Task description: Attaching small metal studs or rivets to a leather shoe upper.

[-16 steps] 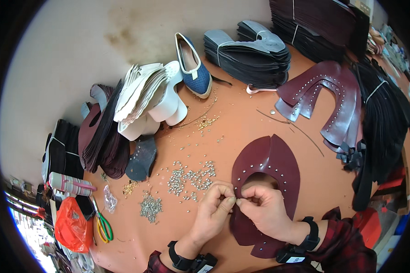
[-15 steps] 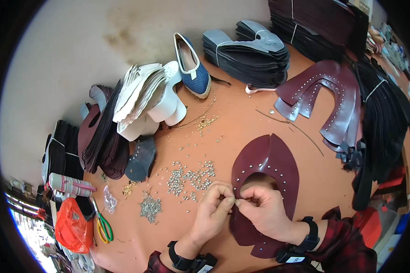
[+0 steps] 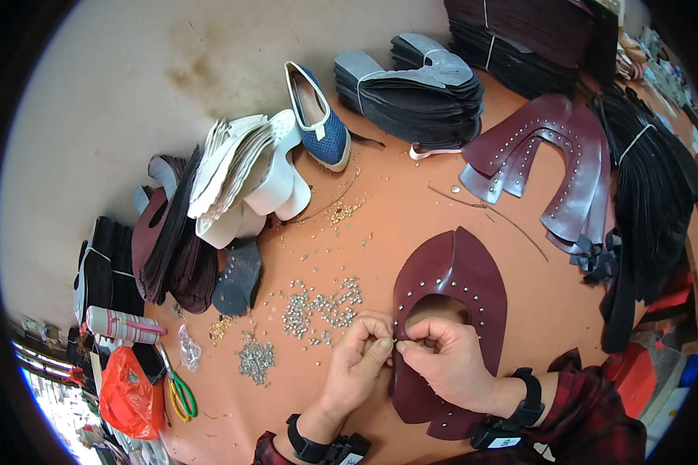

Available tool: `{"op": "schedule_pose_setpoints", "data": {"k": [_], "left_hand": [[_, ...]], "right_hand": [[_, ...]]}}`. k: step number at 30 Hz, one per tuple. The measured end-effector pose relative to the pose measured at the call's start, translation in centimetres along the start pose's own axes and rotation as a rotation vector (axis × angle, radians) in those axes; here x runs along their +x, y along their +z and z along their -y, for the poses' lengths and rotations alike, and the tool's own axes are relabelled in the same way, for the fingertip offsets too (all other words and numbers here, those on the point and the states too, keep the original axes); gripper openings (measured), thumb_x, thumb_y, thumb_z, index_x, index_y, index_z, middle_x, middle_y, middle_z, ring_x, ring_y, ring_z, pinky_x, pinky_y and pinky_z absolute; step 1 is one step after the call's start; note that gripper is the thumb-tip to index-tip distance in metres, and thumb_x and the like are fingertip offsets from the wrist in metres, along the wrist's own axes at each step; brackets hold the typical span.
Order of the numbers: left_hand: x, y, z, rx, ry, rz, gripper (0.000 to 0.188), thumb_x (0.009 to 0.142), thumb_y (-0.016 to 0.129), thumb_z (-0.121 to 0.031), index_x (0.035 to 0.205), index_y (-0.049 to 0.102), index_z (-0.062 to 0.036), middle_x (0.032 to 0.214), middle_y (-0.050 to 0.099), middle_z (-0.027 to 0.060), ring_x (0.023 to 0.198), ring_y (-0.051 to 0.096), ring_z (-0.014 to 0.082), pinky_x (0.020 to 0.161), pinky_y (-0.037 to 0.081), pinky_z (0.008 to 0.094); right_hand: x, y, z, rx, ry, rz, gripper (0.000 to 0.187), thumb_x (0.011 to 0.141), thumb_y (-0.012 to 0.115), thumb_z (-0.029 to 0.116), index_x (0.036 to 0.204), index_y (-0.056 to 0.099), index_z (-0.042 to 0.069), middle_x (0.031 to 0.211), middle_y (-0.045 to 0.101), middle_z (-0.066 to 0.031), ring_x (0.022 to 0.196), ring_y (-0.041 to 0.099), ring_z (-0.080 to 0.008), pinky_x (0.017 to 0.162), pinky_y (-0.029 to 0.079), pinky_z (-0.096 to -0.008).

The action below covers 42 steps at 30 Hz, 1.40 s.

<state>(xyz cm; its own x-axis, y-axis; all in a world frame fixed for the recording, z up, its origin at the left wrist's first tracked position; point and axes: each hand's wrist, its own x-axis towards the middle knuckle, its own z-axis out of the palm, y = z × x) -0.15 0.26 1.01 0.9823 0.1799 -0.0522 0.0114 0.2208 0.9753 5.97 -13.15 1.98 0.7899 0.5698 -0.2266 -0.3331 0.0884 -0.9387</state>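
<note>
A maroon leather shoe upper [image 3: 485,271] lies on the table, with silver studs set along the rim of its oval opening. Both my hands meet over the left strip beside that opening. My left hand [image 3: 358,358] is closed in a pinch at the strip's outer edge. Opposite it, my right hand [image 3: 451,356] pinches too, lying across the lower part of the opening. A tiny bright speck shows between the fingertips; what each hand grips is mostly hidden. Loose silver studs [image 3: 296,310] lie to the left, with a heap of small silver pieces [image 3: 256,361] nearer me.
Green-handled scissors [image 3: 181,395] and a red plastic bag [image 3: 126,399] are at the left. Small gold pieces [image 3: 222,327] lie beyond. A blue shoe [image 3: 324,132] leans at the back. Studded maroon uppers [image 3: 578,155] and bundled black pieces [image 3: 647,186] sit at the right.
The view has shifted slightly. My hands stay pinched at the same strip, with the fingertips a little farther apart and a bright speck now showing between them.
</note>
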Motion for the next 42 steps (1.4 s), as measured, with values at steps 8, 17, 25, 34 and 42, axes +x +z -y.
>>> {"op": "schedule_pose_setpoints", "data": {"k": [8,17,25,34,42], "left_hand": [[0.1,0.1,0.1,-0.009,-0.017,-0.013,0.004,0.088,0.046,-0.002,0.088,0.043,-0.0018,0.095,0.04,0.0042,0.076,0.044,0.0088,0.068,0.04,0.0214],[0.2,0.1,0.7,-0.127,-0.07,-0.022,0.004,0.088,0.046,-0.005,0.088,0.043,-0.003,0.095,0.04,0.0033,0.077,0.042,0.0081,0.067,0.038,0.0206],[-0.1,0.1,0.4,-0.058,-0.036,0.0,0.005,0.088,0.047,-0.007,0.088,0.043,-0.0034,0.095,0.04,0.0034,0.075,0.04,0.0075,0.066,0.037,0.0199],[-0.1,0.5,-0.4,-0.019,-0.048,-0.029,0.004,0.087,0.047,-0.003,0.087,0.043,-0.0018,0.094,0.041,0.0051,0.072,0.044,0.0073,0.063,0.04,0.0199],[0.1,0.8,-0.4,0.473,0.136,-0.067,0.005,0.084,0.048,0.002,0.085,0.043,0.0011,0.089,0.045,0.0085,0.062,0.049,0.0101,0.054,0.043,0.0216]], "right_hand": [[0.1,0.0,-0.3,-0.013,-0.052,-0.018,0.003,0.078,0.059,-0.001,0.079,0.057,-0.004,0.071,0.058,0.0,0.06,0.049,-0.0005,0.051,0.04,-0.0156],[0.1,0.0,0.0,0.0,-0.046,-0.034,0.004,0.077,0.059,0.0,0.076,0.057,-0.003,0.067,0.055,0.0024,0.057,0.044,0.0007,0.048,0.036,-0.0152],[-0.2,0.1,0.1,-0.02,-0.02,-0.029,0.004,0.077,0.06,0.0,0.075,0.056,-0.003,0.066,0.054,0.0033,0.057,0.043,0.0007,0.047,0.035,-0.0153],[-0.2,0.2,0.4,0.01,-0.042,-0.039,0.005,0.077,0.06,-0.001,0.075,0.056,-0.003,0.067,0.054,0.0028,0.057,0.043,0.0007,0.047,0.035,-0.0154],[0.1,0.2,-0.1,-0.083,-0.104,-0.039,0.005,0.077,0.059,0.0,0.076,0.056,-0.003,0.065,0.053,0.0032,0.055,0.042,0.001,0.046,0.035,-0.0161]]}}
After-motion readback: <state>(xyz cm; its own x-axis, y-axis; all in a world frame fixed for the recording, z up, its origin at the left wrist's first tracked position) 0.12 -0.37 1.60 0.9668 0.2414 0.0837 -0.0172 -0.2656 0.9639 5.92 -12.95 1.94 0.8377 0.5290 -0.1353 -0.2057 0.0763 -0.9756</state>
